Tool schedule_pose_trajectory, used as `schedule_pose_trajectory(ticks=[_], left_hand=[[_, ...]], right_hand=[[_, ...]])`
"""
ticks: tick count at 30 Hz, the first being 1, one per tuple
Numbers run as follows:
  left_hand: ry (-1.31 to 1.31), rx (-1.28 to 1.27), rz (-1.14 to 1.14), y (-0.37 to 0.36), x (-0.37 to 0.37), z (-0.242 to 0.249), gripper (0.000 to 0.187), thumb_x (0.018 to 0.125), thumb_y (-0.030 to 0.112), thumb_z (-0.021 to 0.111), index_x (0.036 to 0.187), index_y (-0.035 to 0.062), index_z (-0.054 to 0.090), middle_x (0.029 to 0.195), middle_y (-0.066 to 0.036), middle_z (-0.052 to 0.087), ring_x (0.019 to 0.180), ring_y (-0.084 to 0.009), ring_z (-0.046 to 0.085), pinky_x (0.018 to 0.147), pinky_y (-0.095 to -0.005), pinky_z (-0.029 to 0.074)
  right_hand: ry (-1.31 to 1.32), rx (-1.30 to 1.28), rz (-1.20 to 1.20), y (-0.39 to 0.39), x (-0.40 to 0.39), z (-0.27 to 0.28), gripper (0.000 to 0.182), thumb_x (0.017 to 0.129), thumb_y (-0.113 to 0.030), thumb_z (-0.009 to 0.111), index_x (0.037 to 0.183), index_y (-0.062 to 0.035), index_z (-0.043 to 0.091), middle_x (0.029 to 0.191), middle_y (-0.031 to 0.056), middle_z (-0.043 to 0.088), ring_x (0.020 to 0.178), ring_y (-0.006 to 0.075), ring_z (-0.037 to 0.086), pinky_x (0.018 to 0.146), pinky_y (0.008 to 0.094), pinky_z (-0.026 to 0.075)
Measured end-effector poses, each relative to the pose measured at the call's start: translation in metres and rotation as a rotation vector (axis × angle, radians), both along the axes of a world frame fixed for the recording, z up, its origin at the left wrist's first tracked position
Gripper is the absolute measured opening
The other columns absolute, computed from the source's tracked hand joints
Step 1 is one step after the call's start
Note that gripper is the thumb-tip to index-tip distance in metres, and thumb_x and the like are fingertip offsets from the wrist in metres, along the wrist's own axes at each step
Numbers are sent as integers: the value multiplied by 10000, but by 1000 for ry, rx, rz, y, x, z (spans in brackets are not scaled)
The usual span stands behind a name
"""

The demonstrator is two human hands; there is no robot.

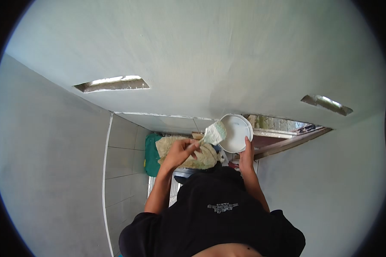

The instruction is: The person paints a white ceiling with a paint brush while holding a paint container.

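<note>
My left hand (182, 152) is closed round the handle of a paintbrush (215, 132). The wide bristles are coated in white and sit right beside the rim of a round white paint bucket (249, 128), overlapping its left edge in view. My right hand (246, 154) grips that bucket from its right and lower side, thumb at the rim. White paint (236, 133) shows inside the bucket, which tilts towards me. Both hands are in front of my chest, close to the pale wall (193, 55).
Two slanted vent openings (113, 84) (327, 104) pierce the wall. Grey tiles (122, 171) with white edging line the left corner. Below are a pale crumpled sack (206, 158), a green item (150, 160) and a metal ladder (174, 190). A window opening (278, 126) lies at right.
</note>
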State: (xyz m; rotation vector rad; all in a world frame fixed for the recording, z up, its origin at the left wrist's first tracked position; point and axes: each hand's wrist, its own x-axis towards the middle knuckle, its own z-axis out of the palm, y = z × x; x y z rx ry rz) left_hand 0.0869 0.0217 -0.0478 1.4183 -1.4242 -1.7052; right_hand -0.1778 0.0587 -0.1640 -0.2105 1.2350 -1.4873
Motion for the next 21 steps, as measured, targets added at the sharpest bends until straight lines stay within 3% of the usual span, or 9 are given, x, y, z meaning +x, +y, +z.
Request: schedule_pose_trajectory(ticks=[2,5,10,13,14,16,21], left_hand=[[35,-9,-70,2,4,-8,323,1014,299,539,985,-3,651,827,-27,652,670,-80,568,650,-250,441],[124,-40,-130,7,-2,-12,264,1044,289,499,930,54,539,742,69,407,628,-47,356,566,-229,342],[234,-168,85,9,-40,18,289,1076,289,433,1087,25,549,735,66,427,609,-21,354,535,-196,303],[331,-400,262,2,-61,54,275,1072,235,444,1198,0,509,703,64,415,581,-21,367,496,-202,287],[336,-401,266,-2,-67,64,275,1072,235,444,1198,0,509,703,64,415,581,-21,367,496,-202,287],[279,-520,340,-11,-77,78,303,1062,217,449,1209,-40,512,682,1,512,611,-55,443,541,-237,366],[187,-592,417,-28,-104,56,301,1059,227,453,1176,-45,510,650,-12,540,556,-71,460,500,-255,363]], right_hand=[[-4,-23,7,-3,0,-4,557,966,-363,598,1416,-81,429,1370,81,514,1270,205,493,1040,379,402],[60,8,9,-5,1,1,490,972,-355,584,1361,-81,465,1333,80,534,1248,214,510,1033,402,403],[109,2,32,-8,0,-1,519,963,-384,584,1363,-84,446,1307,93,517,1192,199,515,989,385,416],[125,-12,43,-6,1,0,532,956,-397,593,1363,-84,450,1286,80,533,1166,189,525,957,358,424],[130,-14,46,-5,1,1,532,956,-397,593,1363,-84,450,1286,80,533,1166,189,525,957,358,424],[91,18,77,-3,1,0,545,960,-355,601,1395,-78,428,1364,91,495,1263,224,479,1044,446,386],[97,-6,67,2,4,3,542,963,-355,592,1399,-78,425,1350,95,502,1254,229,488,1034,454,395]])
